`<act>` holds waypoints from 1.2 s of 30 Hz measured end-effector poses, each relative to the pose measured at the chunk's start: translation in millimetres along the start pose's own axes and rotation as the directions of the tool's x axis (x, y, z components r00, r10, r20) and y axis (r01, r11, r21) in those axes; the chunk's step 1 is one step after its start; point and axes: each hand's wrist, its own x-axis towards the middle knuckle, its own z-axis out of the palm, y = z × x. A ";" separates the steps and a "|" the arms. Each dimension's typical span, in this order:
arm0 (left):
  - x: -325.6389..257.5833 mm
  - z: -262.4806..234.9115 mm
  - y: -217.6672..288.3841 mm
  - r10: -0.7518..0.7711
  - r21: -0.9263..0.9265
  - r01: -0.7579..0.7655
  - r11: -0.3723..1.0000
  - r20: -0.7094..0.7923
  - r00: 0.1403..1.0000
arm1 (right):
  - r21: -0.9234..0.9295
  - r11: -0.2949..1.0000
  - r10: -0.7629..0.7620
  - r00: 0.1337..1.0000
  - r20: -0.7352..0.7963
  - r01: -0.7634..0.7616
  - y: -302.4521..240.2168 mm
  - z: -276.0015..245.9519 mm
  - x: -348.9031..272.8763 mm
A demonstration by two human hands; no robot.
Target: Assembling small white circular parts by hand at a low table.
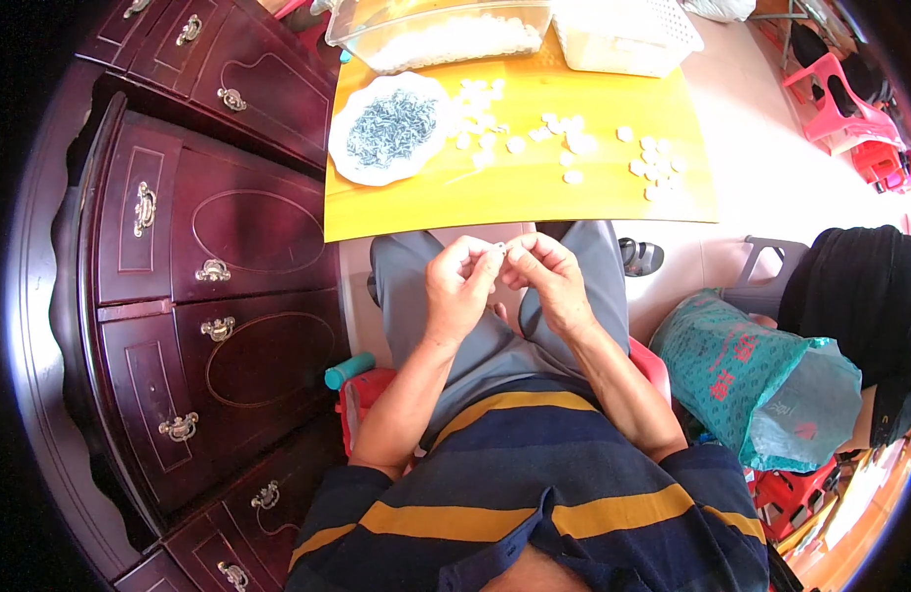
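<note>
The small piece (501, 249) is at the centre of the frame, up between your hands and just short of the table's near edge. Your left hand (461, 284) pinches it between thumb and forefinger; the thumb and forefinger of your right hand (552, 284) are pressed together at its other side, though it is too small to tell how much each covers. You probably use both hands because so tiny a thing needs steadying, and keep it over your lap, forearms near your thighs, for a close look.

Beyond it, the yellow table (465, 207) fills the upper middle. The scalloped plate (375, 177), at the table's left, holds a heap of dark slivers, its rim likely keeping them from scattering. Pale discs (573, 178) lie loose in clusters to its right, apparently spread for easy picking. At the top edge stand a clear bin (362, 51) with more pale pieces and a white basket (628, 54), perhaps set far back to leave your working side free.

Dark red cabinets (243, 247) line the left of the frame. At right, on a pale floor (742, 148), are a teal bag (707, 370), black cloth (838, 296) and, higher up, a pink stool (850, 109).
</note>
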 end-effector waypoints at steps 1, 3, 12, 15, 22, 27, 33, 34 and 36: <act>-0.1 0.2 -1.1 0.007 -0.047 -0.008 0.999 -0.025 1.000 | 0.000 1.000 0.000 1.000 -0.001 0.000 1.5 1.3 -1.1; -1.2 -0.7 -1.5 0.015 -0.035 -0.016 0.999 -0.022 1.000 | -0.008 1.000 -0.030 1.000 0.004 0.030 4.4 3.0 -3.7; -2.4 0.3 6.2 0.008 0.006 -0.009 1.000 0.047 0.999 | -0.047 0.996 -0.084 0.996 -0.026 0.082 3.8 4.6 -3.2; -0.3 -2.1 14.3 -0.020 0.011 0.019 1.000 0.092 0.996 | -0.099 0.993 -0.065 0.997 -0.038 0.061 1.7 3.3 -2.3; 7.9 -5.6 17.4 -0.010 -0.007 0.011 1.000 0.103 0.995 | -0.379 0.907 -0.162 0.983 0.082 0.181 -5.4 -12.8 7.2; 8.3 -6.9 12.1 -0.076 -0.022 0.079 0.997 0.122 0.990 | -0.597 0.785 -0.080 0.983 0.163 0.163 -37.9 -11.6 6.9; 7.0 -11.4 7.5 -0.148 -0.104 0.160 0.982 0.118 0.982 | -0.726 0.650 -0.141 0.974 0.177 0.226 -62.5 -25.7 21.7; 7.7 -14.2 6.2 -0.161 -0.163 0.177 0.971 0.107 0.981 | -0.756 0.587 -0.259 0.952 0.165 0.291 -62.7 -37.5 31.1; 10.6 -21.1 8.1 -0.152 -0.214 0.168 0.962 0.088 0.984 | -0.876 0.324 -0.468 0.865 0.180 0.357 -79.3 -45.5 45.8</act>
